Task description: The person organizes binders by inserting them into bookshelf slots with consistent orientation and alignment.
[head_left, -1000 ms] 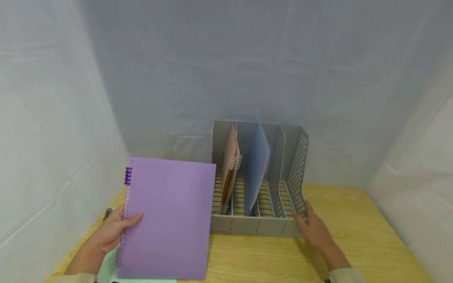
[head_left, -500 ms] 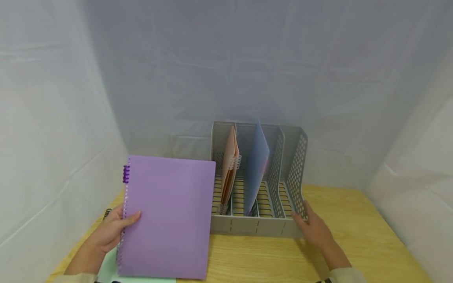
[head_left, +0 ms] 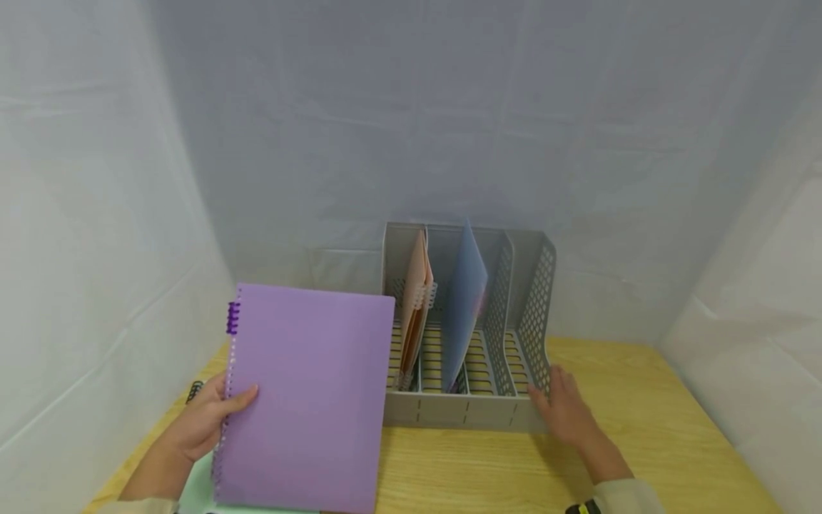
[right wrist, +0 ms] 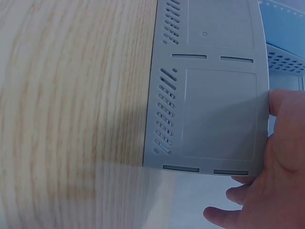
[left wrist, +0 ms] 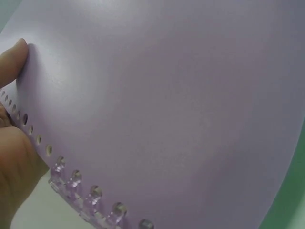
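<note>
A purple loose-leaf binder (head_left: 308, 400) with a dark purple ring clip is held upright by my left hand (head_left: 202, 421). The thumb lies on its front cover and the fingers go behind its punched left edge. Clear rings show along that edge in the left wrist view. My right hand (head_left: 568, 410) grips the front right corner of a grey file rack (head_left: 449, 412), thumb over the front lip and fingers along the outer side wall. Inside the rack, a pink binder (head_left: 417, 300) and a blue binder (head_left: 466, 307) lean in separate slots.
A light green binder (head_left: 199, 485) lies on the wooden table (head_left: 462, 471), mostly hidden under the purple one. A black ring clip (head_left: 195, 390) shows behind my left hand. White sheeting (head_left: 308, 143) encloses the table at the back and sides.
The rack's right side has shifted very slightly left, with my right hand moving along at its corner. The purple binder stays in my left hand, almost in place.
</note>
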Demonstrator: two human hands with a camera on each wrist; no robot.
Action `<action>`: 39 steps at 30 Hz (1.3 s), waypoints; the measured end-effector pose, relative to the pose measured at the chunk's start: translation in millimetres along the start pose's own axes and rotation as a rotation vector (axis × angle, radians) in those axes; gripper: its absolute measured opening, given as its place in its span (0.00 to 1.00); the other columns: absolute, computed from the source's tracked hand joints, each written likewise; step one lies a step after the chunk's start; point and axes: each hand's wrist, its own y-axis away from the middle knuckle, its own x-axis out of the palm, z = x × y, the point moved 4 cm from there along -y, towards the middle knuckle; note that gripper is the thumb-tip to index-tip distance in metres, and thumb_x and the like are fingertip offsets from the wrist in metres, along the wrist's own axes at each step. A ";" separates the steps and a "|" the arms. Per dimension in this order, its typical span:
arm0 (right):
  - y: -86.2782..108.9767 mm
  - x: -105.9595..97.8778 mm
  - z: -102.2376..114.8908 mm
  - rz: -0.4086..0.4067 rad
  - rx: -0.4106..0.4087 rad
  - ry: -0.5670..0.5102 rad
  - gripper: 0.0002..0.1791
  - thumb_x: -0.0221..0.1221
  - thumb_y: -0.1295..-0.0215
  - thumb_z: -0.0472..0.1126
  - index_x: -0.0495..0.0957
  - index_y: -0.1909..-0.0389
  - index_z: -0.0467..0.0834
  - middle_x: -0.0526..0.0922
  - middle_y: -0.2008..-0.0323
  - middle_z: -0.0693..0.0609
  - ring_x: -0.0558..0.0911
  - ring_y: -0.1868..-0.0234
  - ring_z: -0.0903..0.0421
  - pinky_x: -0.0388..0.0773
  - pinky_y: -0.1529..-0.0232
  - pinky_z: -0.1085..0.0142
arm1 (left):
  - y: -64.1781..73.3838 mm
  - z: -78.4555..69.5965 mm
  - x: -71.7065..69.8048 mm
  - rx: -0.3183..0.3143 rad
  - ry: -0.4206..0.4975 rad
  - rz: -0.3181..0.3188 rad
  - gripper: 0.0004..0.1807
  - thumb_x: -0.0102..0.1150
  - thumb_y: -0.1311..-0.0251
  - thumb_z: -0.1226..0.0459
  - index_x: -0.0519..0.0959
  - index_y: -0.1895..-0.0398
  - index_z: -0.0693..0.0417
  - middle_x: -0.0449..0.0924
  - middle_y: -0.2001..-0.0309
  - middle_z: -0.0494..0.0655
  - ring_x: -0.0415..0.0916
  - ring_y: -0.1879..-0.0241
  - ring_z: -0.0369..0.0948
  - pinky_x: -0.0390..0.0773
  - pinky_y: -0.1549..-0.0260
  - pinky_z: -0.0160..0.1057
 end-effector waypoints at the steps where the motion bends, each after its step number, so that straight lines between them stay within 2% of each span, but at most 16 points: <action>1: -0.9 0.4 -0.9 0.000 0.003 0.006 0.36 0.43 0.24 0.53 0.51 0.32 0.26 0.65 0.43 0.28 0.68 0.43 0.34 0.73 0.49 0.38 | -0.2 -0.5 0.7 0.003 -0.002 0.000 0.25 0.38 0.27 0.74 0.74 0.41 0.36 0.83 0.50 0.40 0.80 0.51 0.38 0.80 0.54 0.38; 5: -2.4 1.3 -3.9 0.007 0.015 0.023 0.36 0.43 0.24 0.53 0.52 0.32 0.27 0.65 0.44 0.29 0.70 0.45 0.36 0.75 0.53 0.40 | -1.8 -4.1 5.4 0.010 -0.004 0.000 0.25 0.38 0.27 0.74 0.74 0.41 0.36 0.82 0.49 0.40 0.80 0.51 0.38 0.80 0.53 0.38; 11: -2.6 0.2 -5.0 0.017 0.031 0.013 0.37 0.42 0.24 0.55 0.50 0.31 0.28 0.64 0.42 0.28 0.69 0.43 0.34 0.75 0.54 0.38 | -7.6 -10.9 17.0 0.026 -0.015 0.021 0.26 0.37 0.27 0.74 0.72 0.38 0.37 0.81 0.47 0.40 0.79 0.48 0.38 0.79 0.51 0.38; 20: -2.2 0.1 -7.4 0.016 0.037 0.009 0.38 0.41 0.24 0.56 0.50 0.31 0.28 0.63 0.39 0.27 0.68 0.41 0.34 0.72 0.49 0.37 | -15.5 -15.9 33.1 0.064 -0.043 -0.018 0.25 0.40 0.28 0.75 0.73 0.40 0.37 0.81 0.48 0.39 0.79 0.49 0.37 0.79 0.52 0.37; 27: 1.6 -1.0 -9.4 0.037 0.061 -0.015 0.41 0.38 0.23 0.58 0.45 0.29 0.25 0.58 0.35 0.24 0.65 0.38 0.29 0.67 0.45 0.34 | -22.3 -18.1 41.3 0.102 -0.072 -0.053 0.24 0.41 0.28 0.75 0.74 0.41 0.38 0.81 0.48 0.39 0.79 0.49 0.37 0.79 0.52 0.36; 33: 2.4 0.0 -10.1 0.047 0.067 -0.023 0.42 0.38 0.23 0.58 0.43 0.29 0.25 0.56 0.34 0.23 0.64 0.37 0.28 0.65 0.43 0.33 | -26.8 -19.4 48.2 0.115 -0.100 -0.108 0.24 0.42 0.28 0.74 0.73 0.42 0.37 0.82 0.50 0.37 0.80 0.51 0.37 0.80 0.53 0.37; 39: 3.4 1.8 -9.5 0.084 0.094 -0.030 0.45 0.34 0.24 0.61 0.39 0.29 0.24 0.49 0.31 0.24 0.54 0.31 0.28 0.58 0.38 0.33 | -32.0 -19.4 54.9 0.089 -0.140 -0.141 0.21 0.44 0.28 0.72 0.74 0.43 0.36 0.82 0.51 0.36 0.80 0.51 0.37 0.79 0.53 0.37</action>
